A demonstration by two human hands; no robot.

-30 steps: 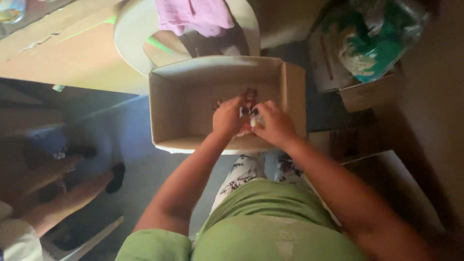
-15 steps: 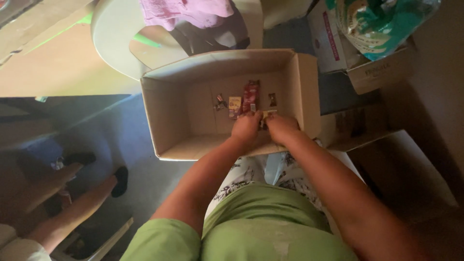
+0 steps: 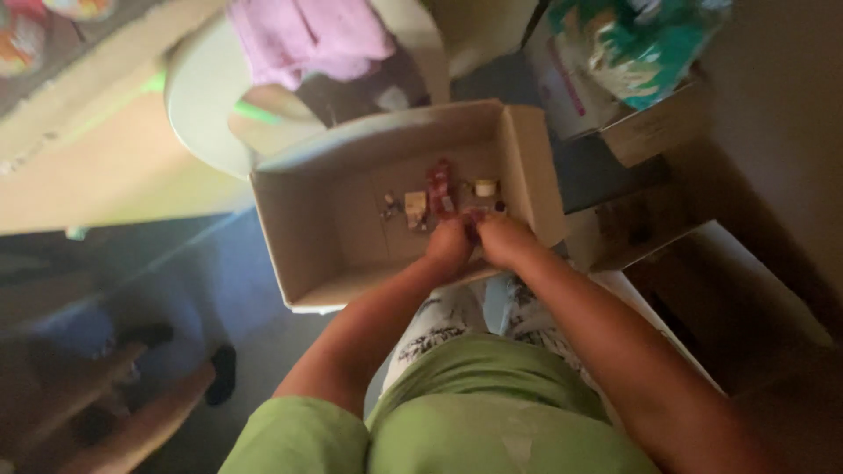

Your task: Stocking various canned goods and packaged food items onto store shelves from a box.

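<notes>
- Left hand (image 3: pixel 450 247) and right hand (image 3: pixel 505 241) are pressed together over a small dark red packet (image 3: pixel 472 219), low inside the cardboard box (image 3: pixel 303 237).
- The packet looks light and crinkly (blurry, so maybe); pinch its edges.
- More small packets (image 3: pixel 439 189) lie near.

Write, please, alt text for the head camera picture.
Seen from above, a person's left hand and right hand meet inside an open cardboard box, beside small items on its floor. A pink cloth lies beyond the box.
</notes>
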